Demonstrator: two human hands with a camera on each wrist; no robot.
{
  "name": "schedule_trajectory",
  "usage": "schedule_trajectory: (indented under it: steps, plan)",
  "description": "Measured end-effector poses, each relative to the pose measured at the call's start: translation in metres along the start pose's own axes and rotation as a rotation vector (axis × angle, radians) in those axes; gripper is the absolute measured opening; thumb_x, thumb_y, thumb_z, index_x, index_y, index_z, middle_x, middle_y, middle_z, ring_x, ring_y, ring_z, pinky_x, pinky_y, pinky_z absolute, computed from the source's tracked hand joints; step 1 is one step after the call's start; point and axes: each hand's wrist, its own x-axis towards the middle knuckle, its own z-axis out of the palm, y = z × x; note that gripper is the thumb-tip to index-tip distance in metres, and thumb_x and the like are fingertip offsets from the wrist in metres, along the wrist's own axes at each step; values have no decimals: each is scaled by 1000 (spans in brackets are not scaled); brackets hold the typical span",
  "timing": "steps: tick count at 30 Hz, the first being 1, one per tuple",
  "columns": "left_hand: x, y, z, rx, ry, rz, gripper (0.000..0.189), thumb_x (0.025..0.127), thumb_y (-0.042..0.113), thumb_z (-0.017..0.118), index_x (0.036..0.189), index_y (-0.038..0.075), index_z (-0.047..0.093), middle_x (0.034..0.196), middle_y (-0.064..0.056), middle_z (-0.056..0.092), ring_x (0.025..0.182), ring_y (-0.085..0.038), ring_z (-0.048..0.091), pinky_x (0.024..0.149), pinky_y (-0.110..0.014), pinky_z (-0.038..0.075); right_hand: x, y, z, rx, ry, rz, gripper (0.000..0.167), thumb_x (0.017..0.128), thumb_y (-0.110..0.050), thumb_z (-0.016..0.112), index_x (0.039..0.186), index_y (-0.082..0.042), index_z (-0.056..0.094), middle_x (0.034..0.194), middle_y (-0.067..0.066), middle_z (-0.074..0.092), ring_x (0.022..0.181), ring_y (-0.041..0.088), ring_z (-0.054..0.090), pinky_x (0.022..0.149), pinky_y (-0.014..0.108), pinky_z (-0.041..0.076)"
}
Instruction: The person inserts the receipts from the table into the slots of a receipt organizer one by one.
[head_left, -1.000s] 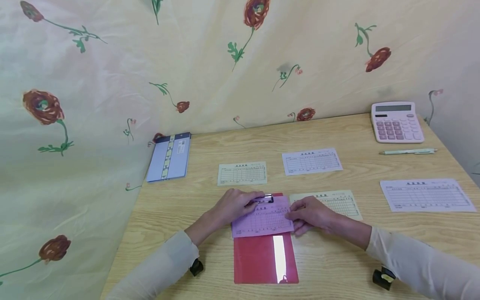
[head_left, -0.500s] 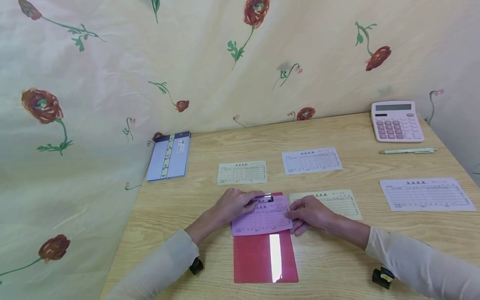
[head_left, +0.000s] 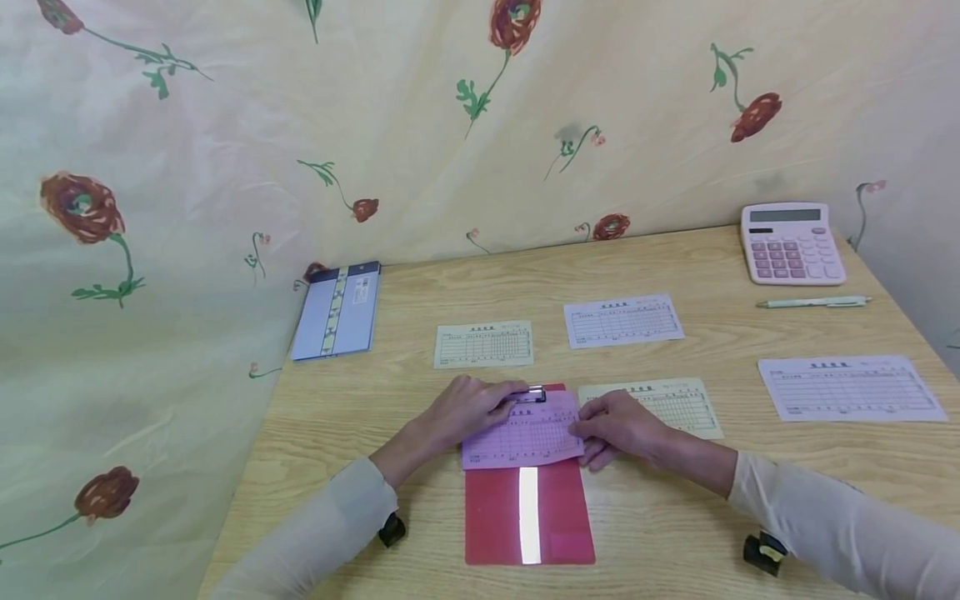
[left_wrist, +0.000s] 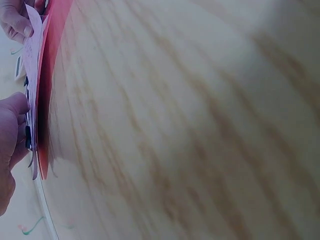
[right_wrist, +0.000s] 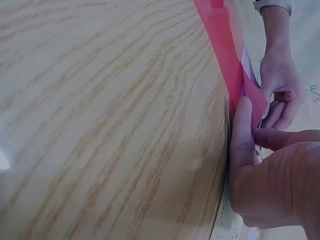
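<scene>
A red clipboard (head_left: 495, 521) lies on the table with its metal clip (head_left: 534, 395) at the far end. Under the clip sits a pink printed form (head_left: 517, 442), covering the board's upper part. My left hand (head_left: 468, 407) grips the clip, its fingers over the top; part of the clip is hidden beneath them. With thumb and fingers, my right hand (head_left: 618, 427) pinches the form's right edge. The right wrist view has the form's corner (right_wrist: 254, 102) bent up between the right thumb and fingers, and the left hand (right_wrist: 282, 92) just beyond it.
Pale green forms (head_left: 483, 344) (head_left: 686, 408) and white forms (head_left: 624, 322) (head_left: 851, 388) lie around the clipboard. A blue folder (head_left: 337, 312) is at the back left. A pink calculator (head_left: 793, 244) and a pen (head_left: 813, 302) lie at the back right, before a flowered curtain (head_left: 420, 125).
Both hands keep their places on the clip and the pink form. The bright reflection on the clipboard has slid left, and the form's lower edge has shifted very slightly up.
</scene>
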Motion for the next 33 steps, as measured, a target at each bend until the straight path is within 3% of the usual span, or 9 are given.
schedule_trajectory:
  steps: [33]
  plan:
    - [1, 0, -2, -21, -8, -7, 31, 103, 11, 68, 134, 10, 72, 88, -2, 78, 44, 1, 37, 42, -12, 29, 1, -2, 2, -39, 26, 22, 24, 101, -4, 67, 115, 16, 68, 81, 19, 75, 66, 24, 75, 63, 39, 64]
